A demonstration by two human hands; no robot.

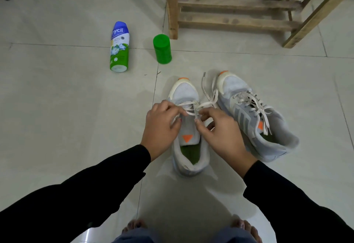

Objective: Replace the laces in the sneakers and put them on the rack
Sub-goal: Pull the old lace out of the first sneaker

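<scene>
The person is wearing long black sleeves (76, 194) — left hand (161, 127) and right hand (220, 133) bare — and blue-grey trousers (138, 237).

L hand (161, 125) + R hand (220, 133): both pinch white lace (206, 104) over near sneaker (188, 133), toe pointing away, on tiled floor (57, 99) | 2nd sneaker (268, 127) just R of it, laced, angled | wooden rack (237, 8) beyond, top R | powder bottle (119, 47) lying down, green jar (162, 49) upright beside it, far L | black sleeves.
</scene>
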